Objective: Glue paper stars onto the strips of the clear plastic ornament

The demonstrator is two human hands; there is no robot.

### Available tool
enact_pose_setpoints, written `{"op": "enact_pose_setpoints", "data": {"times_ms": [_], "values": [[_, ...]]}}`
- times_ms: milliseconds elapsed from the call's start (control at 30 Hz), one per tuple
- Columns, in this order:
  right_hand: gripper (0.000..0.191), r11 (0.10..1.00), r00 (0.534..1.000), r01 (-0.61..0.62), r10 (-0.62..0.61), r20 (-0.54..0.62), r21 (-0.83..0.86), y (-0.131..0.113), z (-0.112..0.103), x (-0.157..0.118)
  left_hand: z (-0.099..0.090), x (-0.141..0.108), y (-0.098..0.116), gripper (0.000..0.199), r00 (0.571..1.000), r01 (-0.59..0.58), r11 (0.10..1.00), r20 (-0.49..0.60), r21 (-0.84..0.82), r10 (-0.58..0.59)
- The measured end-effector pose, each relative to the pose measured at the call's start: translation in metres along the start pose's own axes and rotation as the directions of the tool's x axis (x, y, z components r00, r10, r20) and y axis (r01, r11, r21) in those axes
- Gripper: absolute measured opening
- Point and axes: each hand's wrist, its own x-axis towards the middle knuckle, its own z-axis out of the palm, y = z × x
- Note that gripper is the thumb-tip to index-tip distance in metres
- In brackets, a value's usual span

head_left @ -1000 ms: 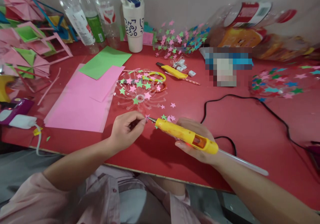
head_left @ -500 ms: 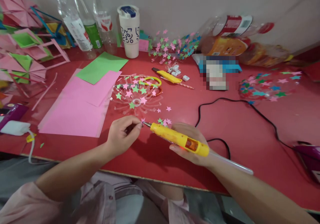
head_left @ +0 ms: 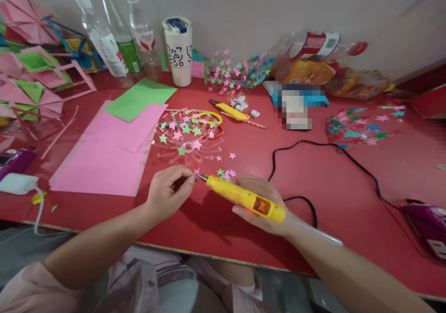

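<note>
Left hand (head_left: 170, 193), one: thumb and forefinger pinched together on one small pink paper star (head_left: 197, 171), held above the worktop (head_left: 181, 229) near its front edge. Right hand (head_left: 264, 189), one: wrapped round one yellow glue gun (head_left: 244, 197), a clear glue stick (head_left: 315, 229) projecting from its rear, the metal nozzle (head_left: 201, 177) at the star, contact or hair-gap not distinguishable. Change over the last second: the view has shifted, bringing more of the purple object (head_left: 428, 229) at right into frame; pinch, grip and nozzle position are unchanged, so gluing of this star appears to be in hand, though no glue bead can be made out. Counted stock: upright plastic bottles (head_left: 108, 55), three; lidded white tumbler (head_left: 178, 52), one; yellow utility knife (head_left: 232, 111), one; green paper sheet (head_left: 140, 100), one; pink paper sheets (head_left: 101, 157), a stack, number not legible; star-trimmed clear plastic pieces, three groups, at centre (head_left: 188, 146), rear (head_left: 228, 73) and right (head_left: 365, 127); loose pink stars beside the centre piece, two lying singly (head_left: 232, 156), plus a small overlapping pink-and-green heap (head_left: 228, 173), uncounted; bottles lying on their sides (head_left: 320, 44), at least two; black cable (head_left: 302, 142), one visible run.
</note>
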Motion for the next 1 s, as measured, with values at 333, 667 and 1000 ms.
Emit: {"op": "enact_pose_setpoints", "data": {"times_ms": [333, 667, 1000], "values": [[0.031, 1.0, 0.999, 0.029, -0.029, -0.013, -0.01, 0.0005, 0.0003, -0.0007, 0.0005, -0.0001, -0.0009, 0.017, 1.0, -0.021, 1.0, -0.002, 0.007, 0.021], [0.032, 1.0, 0.999, 0.029, -0.029, -0.031, 0.007, 0.0, 0.0006, -0.0008, 0.0008, -0.0006, -0.001, 0.018, 1.0, -0.027, 1.0, -0.004, 0.009, 0.027], [0.032, 0.992, 0.996, 0.077, -0.081, -0.032, -0.101, -0.0013, -0.0021, 0.0028, 0.0001, -0.0007, -0.0102, 0.015, 0.937, -0.345, 0.893, 0.043, 0.288, 0.348]]}}
